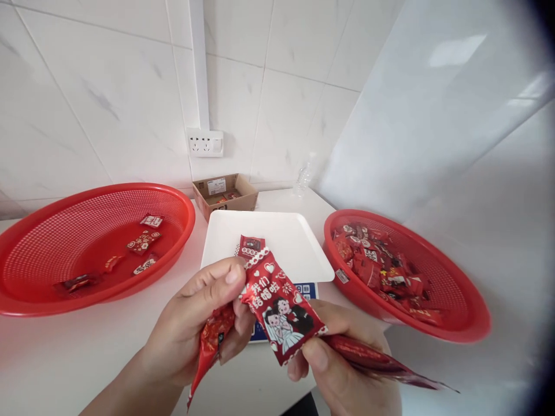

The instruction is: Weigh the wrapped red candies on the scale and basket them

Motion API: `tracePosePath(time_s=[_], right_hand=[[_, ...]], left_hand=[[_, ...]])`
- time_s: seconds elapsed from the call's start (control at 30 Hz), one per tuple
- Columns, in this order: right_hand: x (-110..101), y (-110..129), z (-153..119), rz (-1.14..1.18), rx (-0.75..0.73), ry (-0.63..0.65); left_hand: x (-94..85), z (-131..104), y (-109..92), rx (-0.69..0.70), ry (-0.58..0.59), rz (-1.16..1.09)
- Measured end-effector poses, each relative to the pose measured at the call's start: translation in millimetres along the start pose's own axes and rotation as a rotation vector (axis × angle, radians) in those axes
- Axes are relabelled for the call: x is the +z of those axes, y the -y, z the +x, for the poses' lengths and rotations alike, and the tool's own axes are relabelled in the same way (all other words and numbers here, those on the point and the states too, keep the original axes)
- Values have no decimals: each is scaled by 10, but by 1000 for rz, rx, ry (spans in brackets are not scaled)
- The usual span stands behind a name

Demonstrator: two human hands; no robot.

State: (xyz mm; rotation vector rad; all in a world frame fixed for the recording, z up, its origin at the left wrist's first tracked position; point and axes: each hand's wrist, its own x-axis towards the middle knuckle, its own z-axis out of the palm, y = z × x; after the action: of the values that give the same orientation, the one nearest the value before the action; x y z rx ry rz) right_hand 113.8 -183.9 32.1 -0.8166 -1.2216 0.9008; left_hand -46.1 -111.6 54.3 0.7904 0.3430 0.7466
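Between my hands is a small red candy packet (281,312) printed with a bride and groom, white hearts and white characters. My left hand (199,312) pinches its upper left end between thumb and fingers. A second, orange-red packet (212,341) is tucked in that hand's fingers and hangs downward. My right hand (351,364) grips the lower right corner, with the thumb on top. A long dark red packet (381,364) also sticks out of this hand to the right. Behind the hands, another red packet (252,245) lies on the white tray (277,222).
A red perforated basket (182,228) with several packets stands left; a fuller red basket (470,306) stands right. A cardboard box (236,202) and a clear plastic bottle (302,179) are near the wall. A blue keypad panel (307,290) shows under the tray's front.
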Motion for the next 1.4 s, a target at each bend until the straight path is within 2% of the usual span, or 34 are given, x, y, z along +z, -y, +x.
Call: tracePosePath(time_s=[0.1, 0.23, 0.3, 0.37, 0.43, 0.53, 0.63, 0.77, 0.9, 0.97, 1.07, 1.17, 1.27, 1.4], right_hand=[[-18, 9, 9, -3, -48, -25], [-36, -5, 12, -51, -129, -41], [-19, -17, 8, -148, -219, -124], [3, -27, 5, -333, -349, -260], [6, -32, 5, -543, -467, -335], [-35, -23, 12, -706, -570, -243], [-87, -9, 20, -753, -592, -102], [-84, -32, 8, -750, -596, -59], [-45, -56, -22, -548, -479, -173], [-54, -44, -21, -448, -359, -195], [-101, -14, 12, -385, -246, -128], [-141, -3, 50, -326, -216, -43], [-155, -12, 62, -281, -187, -32], [-153, -19, 45, -301, -160, -30]], left_hand=[[21, 12, -6, -10, -68, 20], [-1, 72, 17, 14, -61, 87], [-24, 96, 25, 73, -106, 243], [-36, 100, 24, 191, -169, 447], [-29, 82, 19, 291, -181, 586], [12, 43, 15, 302, -136, 619], [56, 29, 19, 294, -191, 607], [83, 35, 24, 257, -274, 589], [83, 16, 18, 227, -316, 557], [71, 1, 16, 222, -284, 543], [53, -19, 14, 251, -217, 571], [62, -31, 3, 296, -147, 652], [98, -42, -9, 311, -98, 684], [125, -64, 11, 278, -170, 666]])
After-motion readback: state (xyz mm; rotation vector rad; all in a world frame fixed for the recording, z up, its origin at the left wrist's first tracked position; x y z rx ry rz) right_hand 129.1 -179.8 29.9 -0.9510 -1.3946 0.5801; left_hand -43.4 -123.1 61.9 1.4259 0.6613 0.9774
